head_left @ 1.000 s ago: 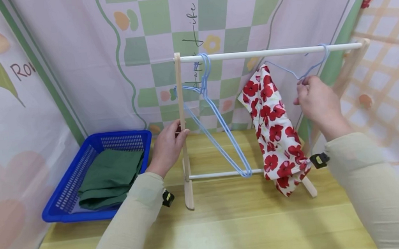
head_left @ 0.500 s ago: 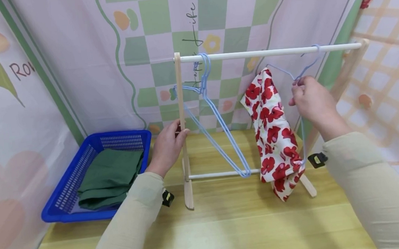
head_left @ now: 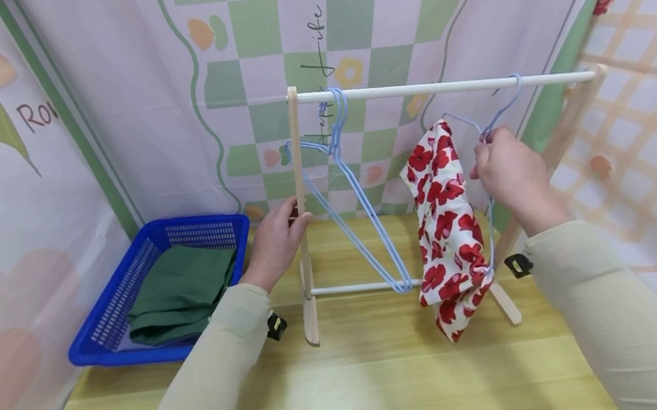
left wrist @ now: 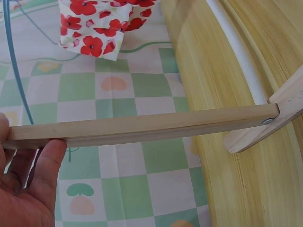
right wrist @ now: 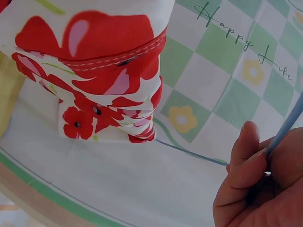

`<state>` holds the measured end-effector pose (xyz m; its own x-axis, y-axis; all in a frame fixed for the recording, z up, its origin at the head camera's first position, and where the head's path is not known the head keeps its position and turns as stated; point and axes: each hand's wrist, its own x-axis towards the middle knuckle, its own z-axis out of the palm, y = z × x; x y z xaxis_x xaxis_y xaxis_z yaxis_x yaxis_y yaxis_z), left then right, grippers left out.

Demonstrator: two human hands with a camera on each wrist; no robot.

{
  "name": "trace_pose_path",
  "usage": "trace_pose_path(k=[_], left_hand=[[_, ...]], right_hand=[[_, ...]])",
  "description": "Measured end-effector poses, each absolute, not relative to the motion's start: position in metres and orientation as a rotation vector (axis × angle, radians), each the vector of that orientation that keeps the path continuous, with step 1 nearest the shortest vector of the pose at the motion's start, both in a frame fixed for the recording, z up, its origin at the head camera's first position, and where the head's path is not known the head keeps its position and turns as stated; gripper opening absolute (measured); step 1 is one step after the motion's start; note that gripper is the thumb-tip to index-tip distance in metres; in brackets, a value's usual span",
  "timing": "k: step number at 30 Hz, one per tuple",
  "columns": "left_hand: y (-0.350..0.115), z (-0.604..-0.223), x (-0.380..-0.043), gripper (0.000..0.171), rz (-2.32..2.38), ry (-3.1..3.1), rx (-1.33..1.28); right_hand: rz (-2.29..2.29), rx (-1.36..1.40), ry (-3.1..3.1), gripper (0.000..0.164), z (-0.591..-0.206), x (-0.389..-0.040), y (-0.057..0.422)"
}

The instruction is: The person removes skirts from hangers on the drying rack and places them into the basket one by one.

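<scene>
My right hand [head_left: 514, 174] pinches a blue wire hanger [head_left: 493, 120] just below its hook, which hangs over the white top rod [head_left: 429, 87]. A white garment with red flowers [head_left: 445, 221] drapes on this hanger, bunched and slanting down toward the front. In the right wrist view, thumb and fingertips meet at the hanger's wire [right wrist: 284, 127], and the garment's stitched hem [right wrist: 118, 61] shows close up. My left hand [head_left: 276, 238] grips the left wooden post [head_left: 297, 149] of the rack, its thumb and fingers on either side of it [left wrist: 142, 127].
Several blue hangers [head_left: 371, 211] hang bare near the rack's left end. A blue basket [head_left: 102, 316] on the left holds folded green cloth [head_left: 184, 290]. The rack's lower rod [head_left: 364, 287] runs above the wooden table [head_left: 342, 384]. Patterned fabric [head_left: 257, 30] stands behind.
My right hand has slid the hanger leftward along the rod, with the garment's lower end swinging left and toward the front. My left hand stays on the post.
</scene>
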<state>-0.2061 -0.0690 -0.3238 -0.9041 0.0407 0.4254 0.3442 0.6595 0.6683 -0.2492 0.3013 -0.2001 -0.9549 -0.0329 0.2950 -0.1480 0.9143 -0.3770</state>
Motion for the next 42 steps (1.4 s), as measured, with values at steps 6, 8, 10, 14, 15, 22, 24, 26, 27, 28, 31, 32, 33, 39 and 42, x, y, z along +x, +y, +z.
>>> trace_pose_path(k=[6,8,10,14,15,22,24,26,27,28,31,32,33,39,42], left_hand=[[-0.069,-0.324,-0.206,0.039,-1.119,-2.500,-0.306],[-0.069,-0.324,-0.205,0.039,-1.118,-2.500,-0.308],[-0.069,-0.323,-0.205,0.039,-1.119,-2.501,-0.310],[-0.069,-0.323,-0.205,0.040,-1.123,-2.503,-0.309],[-0.069,-0.323,-0.205,0.040,-1.125,-2.503,-0.309],[-0.069,-0.323,-0.204,0.040,-1.132,-2.505,-0.312],[-0.069,-0.323,-0.204,0.040,-1.131,-2.504,-0.314],[-0.069,-0.323,-0.204,0.040,-1.131,-2.502,-0.317],[-0.069,-0.323,-0.204,0.040,-1.131,-2.501,-0.318],[-0.069,-0.323,-0.204,0.039,-1.130,-2.500,-0.318],[-0.069,-0.323,-0.204,0.038,-1.133,-2.498,-0.319],[-0.069,-0.323,-0.204,0.038,-1.133,-2.498,-0.319],[-0.069,-0.323,-0.204,0.038,-1.133,-2.497,-0.317],[-0.069,-0.323,-0.205,0.038,-1.131,-2.497,-0.314],[-0.069,-0.323,-0.205,0.038,-1.127,-2.499,-0.313]], right_hand=[[0.558,0.157,-2.795,0.053,-0.200,-0.249,0.299],[0.574,0.164,-2.800,0.054,-0.200,-0.249,0.298],[0.604,0.173,-2.804,0.055,-0.199,-0.248,0.297],[0.644,0.189,-2.813,0.057,-0.198,-0.248,0.295],[0.651,0.189,-2.817,0.057,-0.198,-0.248,0.294],[0.683,0.207,-2.831,0.055,-0.197,-0.246,0.287],[0.688,0.221,-2.827,0.054,-0.197,-0.246,0.287],[0.690,0.229,-2.824,0.054,-0.197,-0.246,0.285],[0.694,0.230,-2.826,0.055,-0.197,-0.246,0.285],[0.696,0.228,-2.831,0.056,-0.197,-0.246,0.284],[0.714,0.224,-2.844,0.060,-0.198,-0.245,0.281],[0.722,0.223,-2.848,0.061,-0.198,-0.245,0.280],[0.725,0.226,-2.849,0.061,-0.198,-0.245,0.278],[0.724,0.260,-2.828,0.059,-0.198,-0.244,0.270],[0.736,0.268,-2.831,0.058,-0.198,-0.243,0.267]])
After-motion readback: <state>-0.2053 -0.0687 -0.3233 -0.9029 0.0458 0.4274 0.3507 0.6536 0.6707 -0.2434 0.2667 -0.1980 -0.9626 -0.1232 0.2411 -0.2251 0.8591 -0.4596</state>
